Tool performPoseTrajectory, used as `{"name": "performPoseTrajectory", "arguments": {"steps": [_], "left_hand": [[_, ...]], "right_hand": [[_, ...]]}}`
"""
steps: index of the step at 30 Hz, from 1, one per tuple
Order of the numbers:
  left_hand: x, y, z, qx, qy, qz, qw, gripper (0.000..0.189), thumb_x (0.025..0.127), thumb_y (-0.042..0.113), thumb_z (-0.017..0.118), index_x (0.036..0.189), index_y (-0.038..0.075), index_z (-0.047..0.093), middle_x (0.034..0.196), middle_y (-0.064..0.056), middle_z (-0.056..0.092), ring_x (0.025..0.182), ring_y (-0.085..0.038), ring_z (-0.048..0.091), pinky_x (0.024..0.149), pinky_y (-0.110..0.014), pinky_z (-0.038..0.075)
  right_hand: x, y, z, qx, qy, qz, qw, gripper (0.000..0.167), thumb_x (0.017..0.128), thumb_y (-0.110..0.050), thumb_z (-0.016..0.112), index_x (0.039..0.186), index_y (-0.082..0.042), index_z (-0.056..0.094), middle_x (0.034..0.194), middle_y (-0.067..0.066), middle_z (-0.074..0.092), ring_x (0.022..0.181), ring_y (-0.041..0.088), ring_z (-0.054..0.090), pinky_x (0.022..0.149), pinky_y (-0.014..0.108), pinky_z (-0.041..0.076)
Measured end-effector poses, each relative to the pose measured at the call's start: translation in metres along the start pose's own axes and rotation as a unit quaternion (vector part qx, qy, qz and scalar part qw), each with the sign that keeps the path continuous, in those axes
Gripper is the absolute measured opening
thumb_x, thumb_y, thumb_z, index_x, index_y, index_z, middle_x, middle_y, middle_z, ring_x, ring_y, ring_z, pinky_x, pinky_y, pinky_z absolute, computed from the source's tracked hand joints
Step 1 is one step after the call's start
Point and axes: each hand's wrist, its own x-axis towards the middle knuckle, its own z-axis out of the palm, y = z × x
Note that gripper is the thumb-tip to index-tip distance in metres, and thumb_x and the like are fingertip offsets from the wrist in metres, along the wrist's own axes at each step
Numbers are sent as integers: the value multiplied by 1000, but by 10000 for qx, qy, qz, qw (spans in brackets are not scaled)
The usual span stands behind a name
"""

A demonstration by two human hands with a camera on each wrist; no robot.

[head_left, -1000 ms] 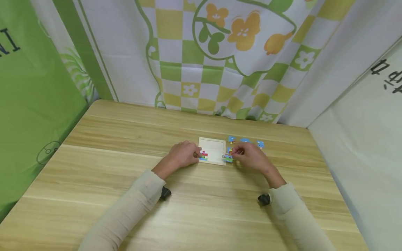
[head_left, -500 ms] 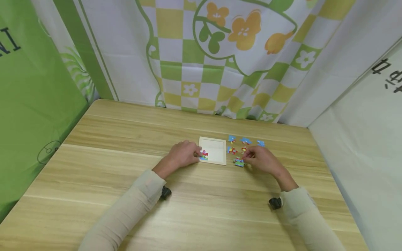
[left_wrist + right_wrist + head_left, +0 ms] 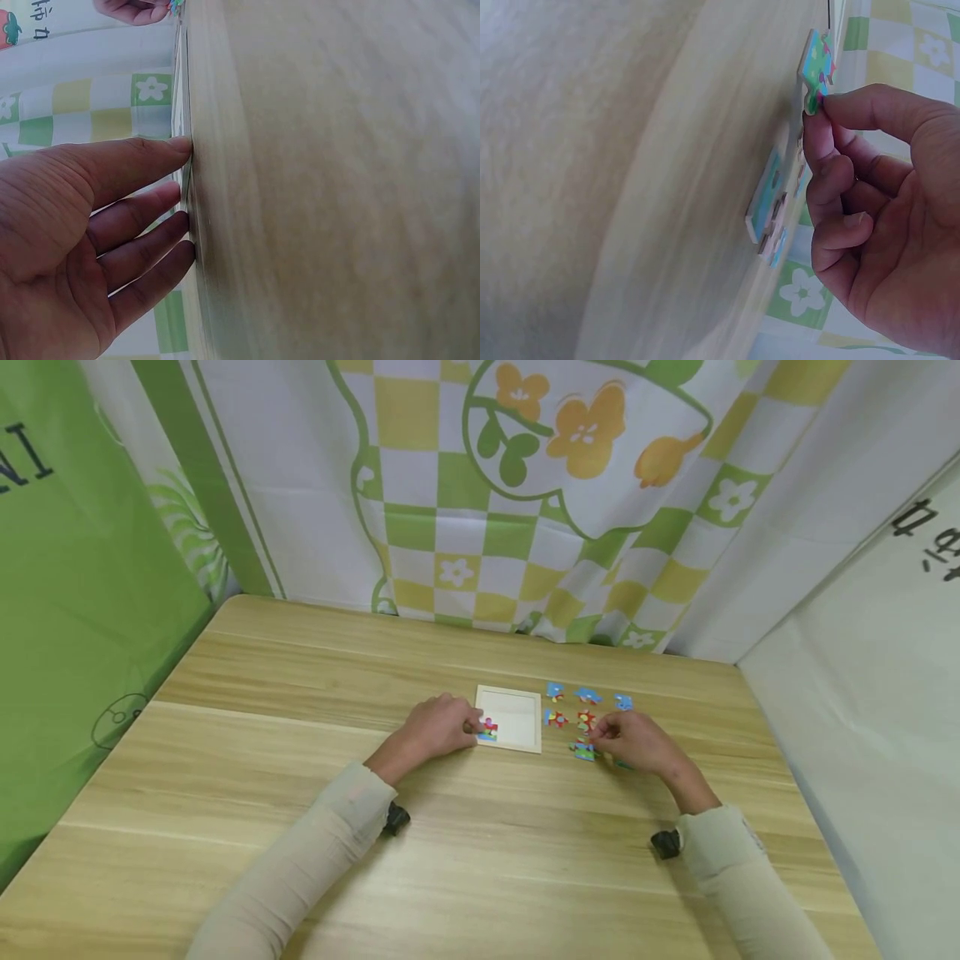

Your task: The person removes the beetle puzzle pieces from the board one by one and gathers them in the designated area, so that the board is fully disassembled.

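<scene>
My right hand (image 3: 637,742) pinches a green and blue puzzle piece (image 3: 583,752) between thumb and fingertip. In the right wrist view this puzzle piece (image 3: 814,66) is tilted near the table. The wooden puzzle frame (image 3: 541,722) lies flat to the left, with a red, green and blue piece (image 3: 489,731) in its lower left corner. At the frame's left edge rests my left hand (image 3: 442,727); in the left wrist view the thumb (image 3: 142,165) and fairly straight fingers touch the edge.
Several loose puzzle pieces lie right of the frame, among them a blue one (image 3: 588,695) and a red one (image 3: 557,718). Another piece (image 3: 763,199) lies below my right hand in its wrist view. A patterned curtain (image 3: 457,539) hangs behind the table (image 3: 480,860).
My right hand has moved right with the pinched puzzle piece, away from the frame's right edge toward the loose pieces. The left hand has stayed at the frame.
</scene>
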Motion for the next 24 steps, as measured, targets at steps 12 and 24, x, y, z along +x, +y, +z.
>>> {"name": "performPoseTrajectory", "arguments": {"steps": [12,24], "left_hand": [[0,0,0,-4,-13,0,10000,19,89,10,75,106,15,83,134,1,66,69,-17,66,48,-25,29],[0,2,-1,48,-37,-19,10000,20,89,9,76,107,15,82,135,1,65,89,-25,71,51,-25,32]], "right_hand": [[4,6,6,-33,17,62,10000,6,94,-7,70,94,-1,72,86,3,69,77,15,61,65,30,52],[6,-7,9,3,186,45,9998,6,95,-11,70,93,-6,72,85,1,67,78,17,58,69,34,49]]}}
